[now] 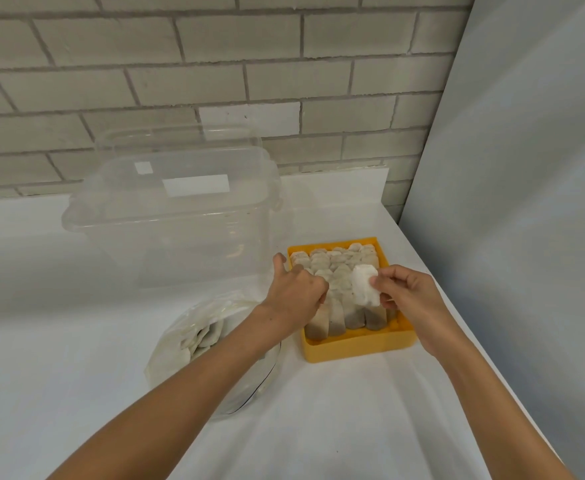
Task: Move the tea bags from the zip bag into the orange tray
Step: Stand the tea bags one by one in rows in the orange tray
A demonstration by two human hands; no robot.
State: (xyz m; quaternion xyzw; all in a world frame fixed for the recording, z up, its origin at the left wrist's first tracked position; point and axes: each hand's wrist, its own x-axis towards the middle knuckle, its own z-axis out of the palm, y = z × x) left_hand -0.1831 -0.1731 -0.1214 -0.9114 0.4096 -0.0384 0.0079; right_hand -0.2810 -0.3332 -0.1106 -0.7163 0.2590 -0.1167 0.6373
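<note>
Orange tray [360, 348], three o'clock of the zip bag [180, 344], holds tea bags [336, 265]; right grip [408, 292] pinches a white tea bag [363, 285], left grip [298, 292] curled, hold indeterminable.

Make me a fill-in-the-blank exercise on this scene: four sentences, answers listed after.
1. The right hand pinches one white tea bag above the ____ tray.
2. The zip bag lies to the ____ of the tray.
3. The left hand touches the packed rows inside the ____.
4. The clear container stands ____ the zip bag.

Missing words: orange; left; tray; behind.
</note>
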